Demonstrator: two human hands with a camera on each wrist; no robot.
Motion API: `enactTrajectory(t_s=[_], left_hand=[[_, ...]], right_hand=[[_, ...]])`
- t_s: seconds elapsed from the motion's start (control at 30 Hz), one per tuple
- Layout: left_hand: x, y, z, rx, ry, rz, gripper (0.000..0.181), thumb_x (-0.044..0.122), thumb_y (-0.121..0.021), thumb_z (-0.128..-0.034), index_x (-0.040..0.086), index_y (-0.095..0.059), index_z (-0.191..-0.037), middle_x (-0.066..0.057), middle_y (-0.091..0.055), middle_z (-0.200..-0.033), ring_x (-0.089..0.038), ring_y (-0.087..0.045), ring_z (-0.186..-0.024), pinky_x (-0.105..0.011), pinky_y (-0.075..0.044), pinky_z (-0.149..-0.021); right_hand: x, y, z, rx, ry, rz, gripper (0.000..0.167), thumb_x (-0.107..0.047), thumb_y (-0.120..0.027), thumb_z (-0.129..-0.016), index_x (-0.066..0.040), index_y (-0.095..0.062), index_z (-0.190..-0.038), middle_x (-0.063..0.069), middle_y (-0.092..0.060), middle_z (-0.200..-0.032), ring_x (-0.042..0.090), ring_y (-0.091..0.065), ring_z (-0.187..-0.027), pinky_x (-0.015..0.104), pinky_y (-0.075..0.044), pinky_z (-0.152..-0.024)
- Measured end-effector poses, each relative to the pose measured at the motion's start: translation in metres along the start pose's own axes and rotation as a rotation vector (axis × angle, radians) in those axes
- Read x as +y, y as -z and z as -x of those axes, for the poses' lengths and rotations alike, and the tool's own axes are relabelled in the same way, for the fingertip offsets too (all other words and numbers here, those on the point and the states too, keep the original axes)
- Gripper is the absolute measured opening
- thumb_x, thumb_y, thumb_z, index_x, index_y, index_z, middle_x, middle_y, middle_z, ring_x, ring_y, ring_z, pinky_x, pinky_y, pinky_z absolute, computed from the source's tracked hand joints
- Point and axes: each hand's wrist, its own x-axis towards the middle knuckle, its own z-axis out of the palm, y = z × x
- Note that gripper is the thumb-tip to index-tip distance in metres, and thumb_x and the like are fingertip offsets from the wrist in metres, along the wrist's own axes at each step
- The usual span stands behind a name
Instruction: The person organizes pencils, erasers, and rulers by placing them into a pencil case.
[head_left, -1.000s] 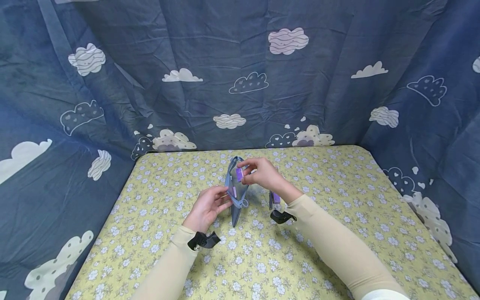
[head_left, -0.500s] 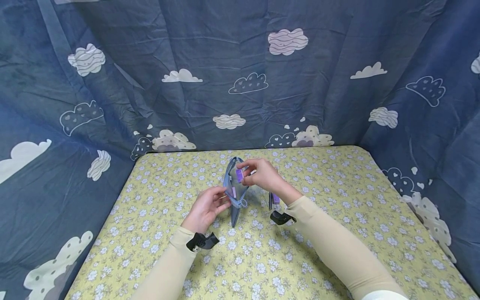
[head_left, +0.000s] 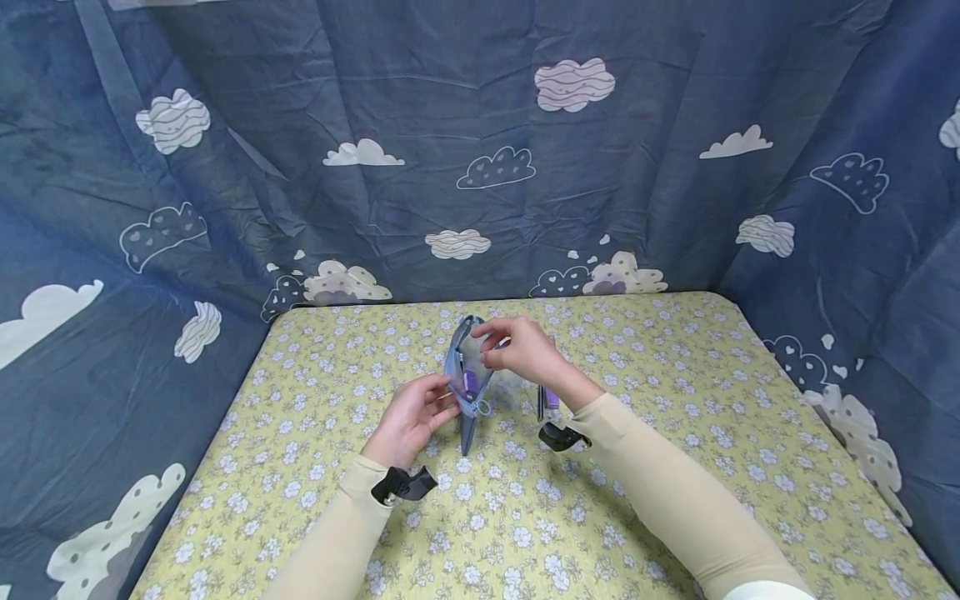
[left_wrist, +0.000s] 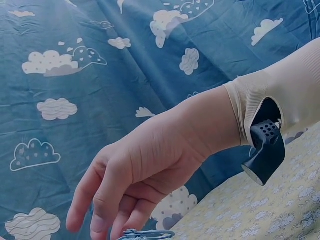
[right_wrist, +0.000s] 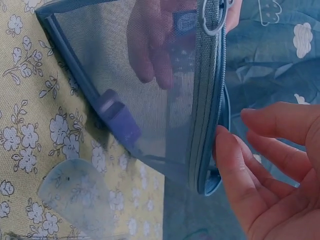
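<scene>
A blue mesh zip pouch stands with its mouth spread in the middle of the table. My left hand holds its near left edge, the fingers showing through the mesh in the right wrist view. Inside the pouch lies a small purple block, its exact kind unclear; the head view shows this purple block too. At the pouch's far right rim is my right hand, holding nothing, thumb and fingers apart. In the right wrist view a fingertip is at the zip edge; contact is hard to tell.
To the right of the pouch, a dark pen-like stick and another purple item lie partly under my right wrist. A clear, curved flat piece lies on the flowered tablecloth. Blue cloud-print curtains enclose the table.
The purple block has left my right fingers and now lies down inside the pouch. My right hand has barely moved. The pouch has shifted slightly left.
</scene>
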Motion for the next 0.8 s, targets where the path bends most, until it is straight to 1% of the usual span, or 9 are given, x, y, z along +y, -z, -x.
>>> enactTrajectory(t_s=[0.17,0.37,0.6,0.8], left_hand=[[0.0,0.0,0.0,0.007,0.0,0.004,0.012,0.005,-0.064,-0.0955,-0.003,-0.061,-0.104,-0.017,-0.06,-0.109,-0.037,-0.058,-0.118,-0.042,-0.054,-0.094],[0.0,0.0,0.0,0.019,0.006,-0.009,0.011,0.007,-0.064,-0.0959,-0.001,-0.061,-0.103,-0.018,-0.061,-0.11,-0.035,-0.06,-0.114,-0.042,-0.055,-0.092],[0.0,0.0,-0.001,0.008,0.005,-0.026,0.013,0.008,-0.063,-0.0968,-0.001,-0.059,-0.106,-0.018,-0.061,-0.111,-0.034,-0.061,-0.114,-0.042,-0.054,-0.093],[-0.001,0.0,0.001,-0.012,-0.001,-0.022,0.016,0.008,-0.061,-0.0981,-0.003,-0.058,-0.109,-0.019,-0.059,-0.115,-0.037,-0.058,-0.118,-0.043,-0.053,-0.095]], right_hand=[[-0.003,0.001,0.002,0.0,0.008,0.0,0.037,-0.003,-0.071,-0.089,-0.016,-0.07,-0.123,0.007,-0.07,-0.098,0.019,-0.071,-0.085,0.034,-0.059,-0.076],[-0.007,0.003,0.006,-0.006,0.027,-0.013,0.035,-0.006,-0.071,-0.091,-0.018,-0.07,-0.123,0.005,-0.069,-0.099,0.02,-0.071,-0.086,0.036,-0.059,-0.076],[-0.015,0.007,0.015,-0.004,0.074,-0.012,0.033,-0.008,-0.073,-0.092,-0.019,-0.07,-0.123,0.005,-0.069,-0.099,0.034,-0.071,-0.091,0.044,-0.059,-0.076],[-0.021,0.013,0.025,0.01,0.094,-0.015,0.033,-0.009,-0.074,-0.092,-0.02,-0.071,-0.123,0.005,-0.07,-0.099,0.036,-0.071,-0.09,0.04,-0.059,-0.072]])
